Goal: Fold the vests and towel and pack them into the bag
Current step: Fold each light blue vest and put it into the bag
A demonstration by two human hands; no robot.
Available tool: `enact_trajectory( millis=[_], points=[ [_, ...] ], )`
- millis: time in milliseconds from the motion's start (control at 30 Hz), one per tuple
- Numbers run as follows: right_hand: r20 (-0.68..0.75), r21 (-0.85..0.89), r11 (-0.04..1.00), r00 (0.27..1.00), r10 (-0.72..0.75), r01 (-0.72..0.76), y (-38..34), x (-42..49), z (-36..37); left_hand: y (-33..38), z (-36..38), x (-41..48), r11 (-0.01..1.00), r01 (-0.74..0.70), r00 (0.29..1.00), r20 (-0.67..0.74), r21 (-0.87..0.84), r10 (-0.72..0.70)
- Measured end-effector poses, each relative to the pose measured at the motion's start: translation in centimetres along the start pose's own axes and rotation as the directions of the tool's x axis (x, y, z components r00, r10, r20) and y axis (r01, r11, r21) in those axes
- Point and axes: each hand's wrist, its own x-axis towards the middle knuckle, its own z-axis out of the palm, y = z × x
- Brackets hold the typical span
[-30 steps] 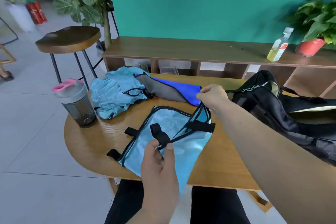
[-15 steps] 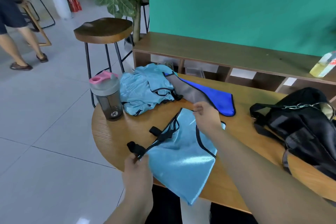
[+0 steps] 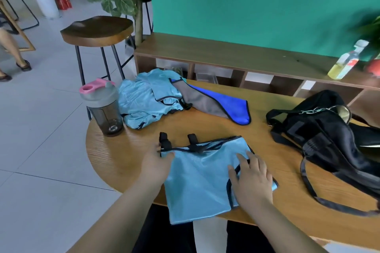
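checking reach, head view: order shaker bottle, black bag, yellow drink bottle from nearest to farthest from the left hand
From the left hand:
1. shaker bottle, table's left edge
2. black bag, table's right side
3. yellow drink bottle, back shelf

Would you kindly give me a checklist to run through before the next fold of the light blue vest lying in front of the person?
1. Light blue black-trimmed vest lies flat on the round wooden table: ok.
2. Vest fully on the table: not ok, its near edge hangs over the rim.
3. Left hand holds the strap corner and right hand presses flat: ok.
4. Black straps tucked in: not ok, two stick out at the far edge.
5. Room to fold: ok, the pink-lidded shaker bottle and black fabric bag sit apart.
6. Bag mouth open enough: cannot tell.
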Motion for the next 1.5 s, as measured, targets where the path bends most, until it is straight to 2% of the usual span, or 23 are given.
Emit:
enact_trajectory(
  millis=[133,233,400,467,700,900,967,1033,1067,1133,1200,1233,1300,1367,1433,1500],
  points=[
    [-0.083,0.016,0.993,0.99,0.116,-0.115,2.2,-1.6,-1.6,1.1,1.7,1.2,0.978,-0.135,0.989,0.086,0.159,0.123],
    [-0.092,0.1,0.99,0.99,0.106,-0.097,4.0,0.6,-2.7,1.0,2.4,2.0,0.965,-0.175,0.983,0.087,0.195,0.161],
    [0.138,0.282,0.953,0.988,0.075,-0.112,6.4,6.0,-3.0,0.8,2.7,2.5,0.966,-0.201,0.978,0.088,0.16,0.189],
    [0.182,0.318,0.942,0.982,0.047,-0.104,6.9,7.2,-2.9,0.9,2.6,2.7,0.969,-0.201,0.978,0.079,0.141,0.191],
    [0.031,0.488,0.871,0.998,0.046,-0.056,7.5,7.0,-3.1,1.3,2.2,2.1,0.952,-0.25,0.968,0.014,0.179,0.251],
    [0.014,0.533,0.842,0.996,0.085,-0.08,7.6,6.5,-3.0,1.5,2.9,1.1,0.929,-0.288,0.952,-0.037,0.232,0.304],
    [-0.082,0.373,0.928,0.996,0.046,-0.012,7.2,6.2,-2.9,1.3,3.1,0.6,0.853,-0.373,0.904,-0.062,0.365,0.422],
    [-0.251,0.236,0.948,0.956,-0.151,0.212,6.2,5.5,-2.8,0.7,3.3,-0.1,0.682,-0.497,0.806,-0.007,0.536,0.592],
    [-0.296,0.211,0.906,0.908,-0.298,0.366,5.4,5.1,-2.8,0.5,3.5,-0.8,0.607,-0.551,0.768,0.064,0.573,0.637],
    [-0.287,0.182,0.74,0.755,-0.59,0.647,3.6,4.4,-2.2,-0.4,4.2,-2.0,0.444,-0.646,0.697,0.243,0.621,0.674],
    [-0.208,0.171,0.598,0.622,-0.755,0.783,1.6,4.2,-1.1,-1.7,4.9,-2.9,0.31,-0.691,0.649,0.37,0.653,0.665],
    [-0.172,0.16,0.57,0.592,-0.788,0.806,0.7,4.2,-0.5,-2.3,5.2,-3.1,0.287,-0.696,0.646,0.399,0.658,0.651],
    [-0.116,0.159,0.593,0.611,-0.783,0.789,-0.6,4.3,0.3,-3.2,5.4,-2.9,0.301,-0.69,0.671,0.426,0.658,0.607],
    [-0.091,0.206,0.676,0.702,-0.706,0.707,-1.2,4.4,0.4,-3.8,5.1,-2.6,0.303,-0.689,0.684,0.452,0.659,0.573],
    [-0.075,0.25,0.762,0.796,-0.6,0.598,-1.6,4.5,0.4,-4.3,4.9,-2.5,0.238,-0.688,0.68,0.495,0.685,0.541],
    [-0.03,0.213,0.823,0.845,-0.534,0.527,-2.3,4.7,0.5,-4.5,4.8,-2.5,0.145,-0.667,0.695,0.539,0.731,0.477]
  ],
)
